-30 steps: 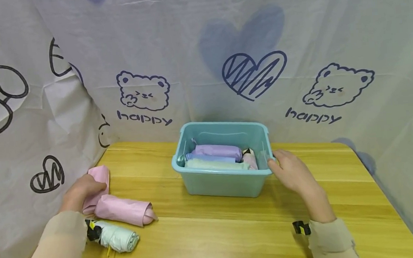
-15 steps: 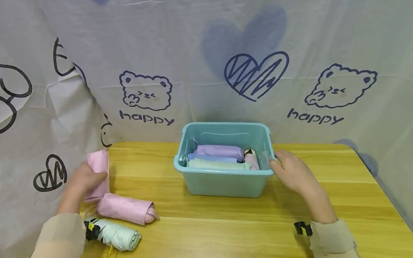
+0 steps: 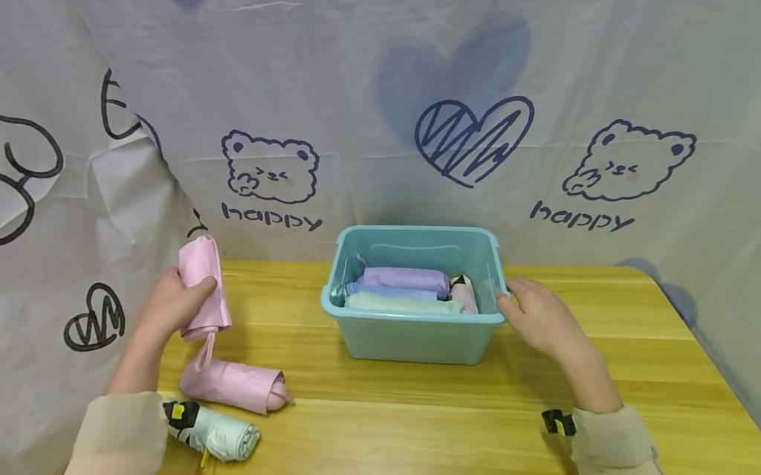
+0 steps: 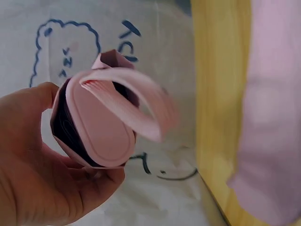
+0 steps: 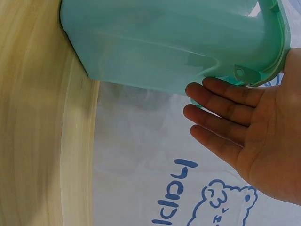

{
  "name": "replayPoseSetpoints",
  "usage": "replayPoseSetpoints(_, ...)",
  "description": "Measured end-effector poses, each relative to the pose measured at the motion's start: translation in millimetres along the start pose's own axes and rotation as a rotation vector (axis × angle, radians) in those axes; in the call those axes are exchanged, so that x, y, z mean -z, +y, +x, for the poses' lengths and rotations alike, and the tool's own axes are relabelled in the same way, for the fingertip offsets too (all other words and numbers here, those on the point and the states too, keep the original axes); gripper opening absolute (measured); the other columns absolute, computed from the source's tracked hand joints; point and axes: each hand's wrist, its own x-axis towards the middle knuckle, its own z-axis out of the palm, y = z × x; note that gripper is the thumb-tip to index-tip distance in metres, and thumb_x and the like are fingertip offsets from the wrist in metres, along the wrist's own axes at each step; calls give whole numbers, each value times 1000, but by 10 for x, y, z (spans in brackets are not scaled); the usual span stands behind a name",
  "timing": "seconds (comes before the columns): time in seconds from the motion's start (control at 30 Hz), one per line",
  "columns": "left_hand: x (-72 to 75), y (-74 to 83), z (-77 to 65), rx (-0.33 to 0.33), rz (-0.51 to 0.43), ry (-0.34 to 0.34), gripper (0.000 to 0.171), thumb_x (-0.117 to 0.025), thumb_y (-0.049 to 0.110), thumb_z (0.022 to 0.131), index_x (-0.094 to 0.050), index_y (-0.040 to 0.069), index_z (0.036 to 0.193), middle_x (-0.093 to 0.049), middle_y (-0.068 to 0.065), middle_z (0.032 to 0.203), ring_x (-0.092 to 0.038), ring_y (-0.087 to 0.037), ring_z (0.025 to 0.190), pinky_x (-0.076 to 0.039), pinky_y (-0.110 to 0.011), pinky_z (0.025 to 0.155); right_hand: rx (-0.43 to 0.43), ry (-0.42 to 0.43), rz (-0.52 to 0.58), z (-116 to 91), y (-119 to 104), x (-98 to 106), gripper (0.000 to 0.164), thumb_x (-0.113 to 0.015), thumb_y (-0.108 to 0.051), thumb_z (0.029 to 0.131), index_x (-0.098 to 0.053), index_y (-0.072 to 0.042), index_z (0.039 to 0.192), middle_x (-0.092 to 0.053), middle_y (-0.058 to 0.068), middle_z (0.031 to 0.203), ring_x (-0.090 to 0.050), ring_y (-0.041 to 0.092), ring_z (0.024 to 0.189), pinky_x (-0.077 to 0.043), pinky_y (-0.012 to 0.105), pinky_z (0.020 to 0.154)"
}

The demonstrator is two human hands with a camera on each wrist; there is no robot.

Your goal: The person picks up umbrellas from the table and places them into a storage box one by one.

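Note:
My left hand (image 3: 174,302) holds a folded compact umbrella (image 3: 202,285) in a pink sleeve, raised above the table's left side. In the left wrist view, its oval pink handle end (image 4: 101,122) and wrist strap (image 4: 141,101) face the camera, with dark folded cloth around the end. Below it lies a second pink-wrapped umbrella (image 3: 234,385), and nearer me a mint rolled umbrella (image 3: 217,431) with a black band. At the right end of the teal bin (image 3: 415,339), my right hand (image 3: 541,314) has its thumb on the rim and its fingers straight along the outside (image 5: 230,108).
Inside the bin lie a purple roll (image 3: 404,279), a blue roll (image 3: 395,294), a pale green roll (image 3: 399,304) and a pink-and-black item (image 3: 463,294). The bin stands near the back of the wooden table (image 3: 396,437). A printed cloth (image 3: 371,119) hangs behind and at the left.
My left hand has lifted the pink umbrella off the table, raising it and carrying it slightly right, and its strap now dangles. My right hand stays at the bin's rim.

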Motion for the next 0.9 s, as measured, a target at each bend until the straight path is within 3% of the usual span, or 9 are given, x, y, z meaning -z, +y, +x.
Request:
replayPoseSetpoints(0.27,-154,478,-68,-3,-63,6,85,-60,41,97,-23,-20,143,-49,-34,122,-63,-35,96,-56,-29,71,2,2,0,3,-6,7,48,-41,-27,106,-61,4,138,-64,23,133,-59,44,124,-47,62,105)
replayPoseSetpoints(0.63,-380,1198,-140,-81,-111,-100,82,-61,36,95,-24,-13,149,-50,-34,129,-66,-39,102,-62,-39,79,2,15,-17,7,-1,3,48,-41,-28,106,-62,3,136,-65,22,131,-59,44,123,-47,63,105)
replayPoseSetpoints(0.9,-625,1650,-79,-139,-113,-185,84,-66,35,92,-23,-10,150,-53,-30,127,-70,-37,98,-63,-37,72,19,32,-34,6,-12,1,48,-41,-27,105,-64,5,132,-66,24,128,-61,44,120,-48,62,103)
